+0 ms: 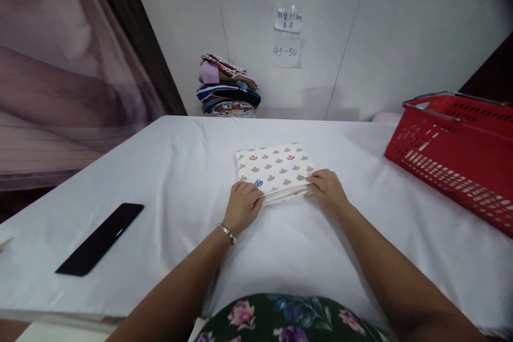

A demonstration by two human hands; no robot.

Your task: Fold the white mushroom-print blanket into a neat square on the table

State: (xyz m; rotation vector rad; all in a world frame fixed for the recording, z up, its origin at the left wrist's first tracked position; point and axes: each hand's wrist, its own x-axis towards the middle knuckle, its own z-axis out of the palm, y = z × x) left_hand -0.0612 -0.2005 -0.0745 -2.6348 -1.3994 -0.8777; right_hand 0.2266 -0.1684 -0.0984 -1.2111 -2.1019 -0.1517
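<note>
A folded cream cloth (275,168) with small printed shapes lies on the white table (160,171) in front of me. My left hand (241,204) grips its near left corner with curled fingers. A thin bracelet circles that wrist. My right hand (327,188) pinches the near right corner of the same cloth. Both hands rest on the table at the cloth's front edge.
A black phone (101,238) lies flat on the table to my left. A red plastic basket (457,149) stands at the right edge. A stack of folded clothes (227,87) sits against the back wall, under two paper notes (287,36).
</note>
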